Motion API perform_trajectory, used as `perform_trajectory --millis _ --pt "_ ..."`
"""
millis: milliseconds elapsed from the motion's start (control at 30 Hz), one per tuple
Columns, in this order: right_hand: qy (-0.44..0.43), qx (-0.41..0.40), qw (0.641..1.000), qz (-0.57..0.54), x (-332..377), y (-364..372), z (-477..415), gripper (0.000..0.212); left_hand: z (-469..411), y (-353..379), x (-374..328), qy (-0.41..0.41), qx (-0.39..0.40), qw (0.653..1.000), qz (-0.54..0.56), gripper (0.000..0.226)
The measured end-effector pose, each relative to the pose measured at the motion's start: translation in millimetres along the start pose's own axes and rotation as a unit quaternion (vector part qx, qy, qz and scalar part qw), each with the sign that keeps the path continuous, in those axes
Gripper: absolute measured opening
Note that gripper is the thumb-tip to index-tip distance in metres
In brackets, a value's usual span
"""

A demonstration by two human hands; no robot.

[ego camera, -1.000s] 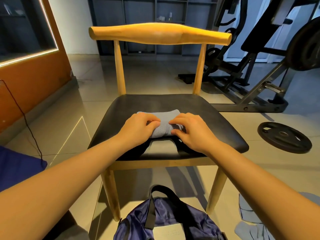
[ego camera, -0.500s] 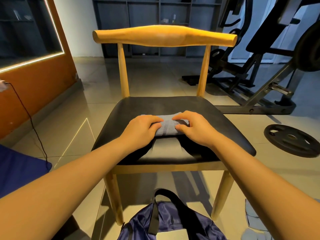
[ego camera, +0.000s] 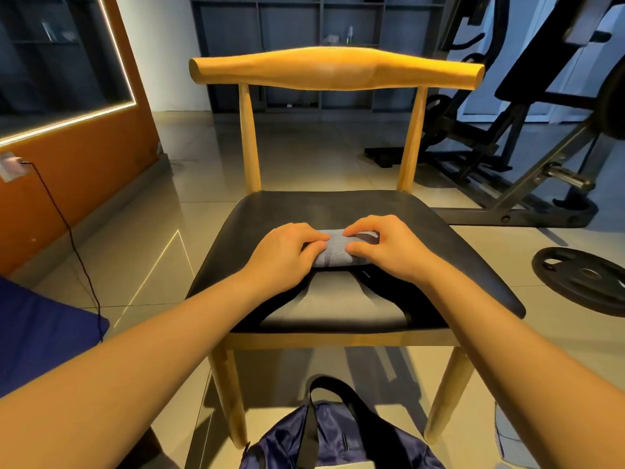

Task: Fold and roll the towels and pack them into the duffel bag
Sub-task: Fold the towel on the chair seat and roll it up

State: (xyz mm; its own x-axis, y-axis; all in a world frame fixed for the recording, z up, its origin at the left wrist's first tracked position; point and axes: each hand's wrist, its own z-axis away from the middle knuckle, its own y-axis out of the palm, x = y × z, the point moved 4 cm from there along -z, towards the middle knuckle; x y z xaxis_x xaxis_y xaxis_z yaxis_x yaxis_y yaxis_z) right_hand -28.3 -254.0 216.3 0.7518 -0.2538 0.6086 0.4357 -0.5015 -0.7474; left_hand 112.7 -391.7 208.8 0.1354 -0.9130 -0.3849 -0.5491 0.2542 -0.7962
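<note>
**A:** One towel (ego camera: 333,253), then. Where is it?

**B:** On the black seat of the wooden chair (ego camera: 439,228), about the middle. It is a grey-blue roll lying crosswise, with both ends hidden under the hands.

**A:** And the hands?

**B:** The left hand (ego camera: 282,253) grasps the roll's left end. Its fingers (ego camera: 309,235) curl over the top and the thumb is tucked against the near side. The right hand (ego camera: 389,248) grips the right end the same way, fingers (ego camera: 360,227) arched over the top and thumb on the near side. Palms face down, knuckles are raised, and the two thumbs sit close together across the short bare stretch of cloth.

**A:** Arms?

**B:** Both forearms are bare. They reach in from the lower corners and converge on the seat.

**A:** What lies around?

**B:** A navy duffel bag (ego camera: 333,441) sits on the floor just in front of the chair, its black strap looping upward. A grey cloth (ego camera: 510,438) shows at the lower right, partly behind the right forearm. Farther right, a black weight plate (ego camera: 581,279) lies flat on the tiles, with a gym machine (ego camera: 548,45) behind it.
</note>
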Motion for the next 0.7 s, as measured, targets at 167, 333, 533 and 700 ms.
perform_trajectory --millis 167,333,533,700 --pt "0.02 -0.002 1.0 -0.012 -6 7 -7 0.021 2 -5 6 0.033 -0.014 0.999 0.026 0.037" --pt "0.016 -0.019 1.0 -0.006 -3 3 -14 0.02 -6 1 16 -0.008 0.0 1.0 -0.023 0.031" --pt "-0.017 -0.011 1.0 -0.01 -11 3 -16 0.022 -19 2 22 -0.023 0.014 0.999 -0.035 0.028" --pt "0.007 -0.001 1.0 -0.019 -16 6 -26 0.019 -20 0 23 0.024 -0.014 1.0 -0.014 0.031"
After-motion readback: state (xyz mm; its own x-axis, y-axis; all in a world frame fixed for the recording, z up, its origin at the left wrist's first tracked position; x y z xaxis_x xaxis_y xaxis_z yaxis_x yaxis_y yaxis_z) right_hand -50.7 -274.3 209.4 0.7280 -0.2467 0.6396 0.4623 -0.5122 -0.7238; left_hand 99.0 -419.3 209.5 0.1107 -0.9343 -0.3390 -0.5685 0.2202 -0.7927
